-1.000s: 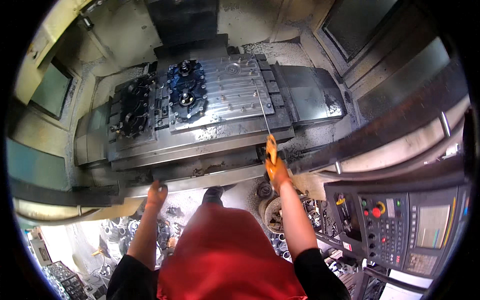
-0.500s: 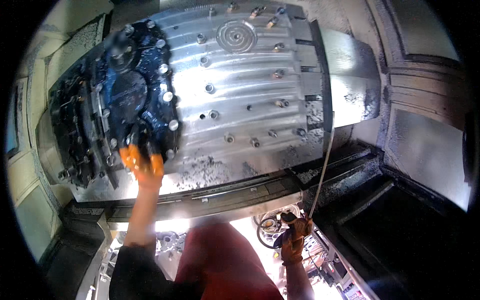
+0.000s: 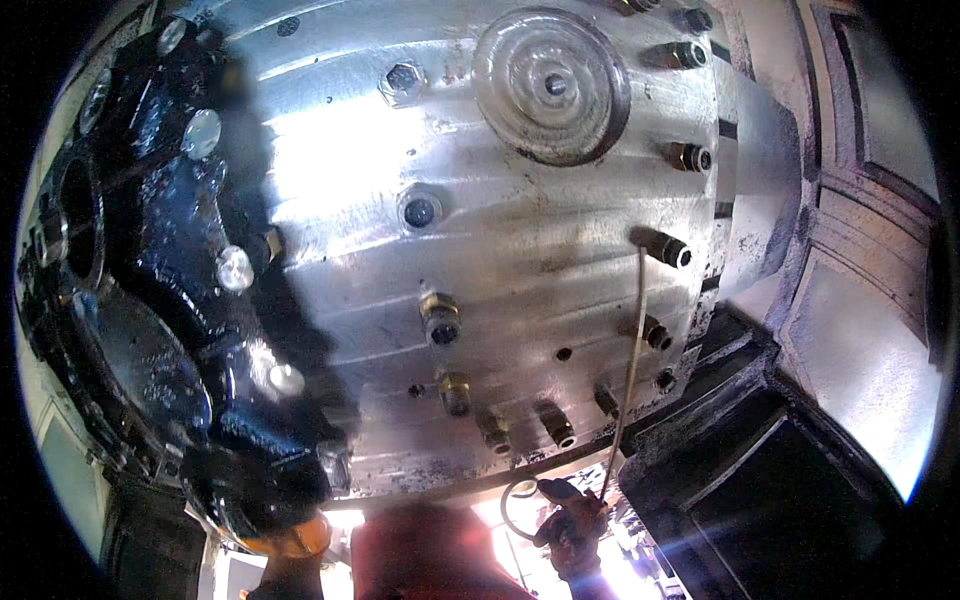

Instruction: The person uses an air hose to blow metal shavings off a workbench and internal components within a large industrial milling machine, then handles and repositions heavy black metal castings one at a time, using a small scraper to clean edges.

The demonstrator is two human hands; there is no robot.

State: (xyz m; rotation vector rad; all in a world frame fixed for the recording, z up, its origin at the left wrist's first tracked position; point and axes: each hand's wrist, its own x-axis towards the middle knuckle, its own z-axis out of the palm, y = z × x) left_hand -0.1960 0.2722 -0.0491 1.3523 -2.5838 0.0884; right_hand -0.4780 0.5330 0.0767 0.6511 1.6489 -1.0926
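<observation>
Steel fills most of the view: a big bright metal plate [image 3: 520, 260], ribbed with shallow grooves, studded with brass fittings [image 3: 440, 318] and bolt heads, and carrying a round turned disc [image 3: 550, 85] near its top. Clamped against its left side sits a dark blue-black casting [image 3: 150, 300], wet and glossy, with shiny round pads on it. Low in the view, the right hand [image 3: 570, 525], in an orange glove, is closed around the handle of an air gun [image 3: 560, 495] whose long thin nozzle [image 3: 632, 340] runs up across the plate, its tip near a fitting on the right edge. The left hand [image 3: 295, 540], also gloved orange, lies under the lower rim of the casting; whether its grip is closed on anything I cannot tell. This looks like blowing the plate clean, and the next move would call for steering the nozzle tip steadily along the grooves and fittings.
</observation>
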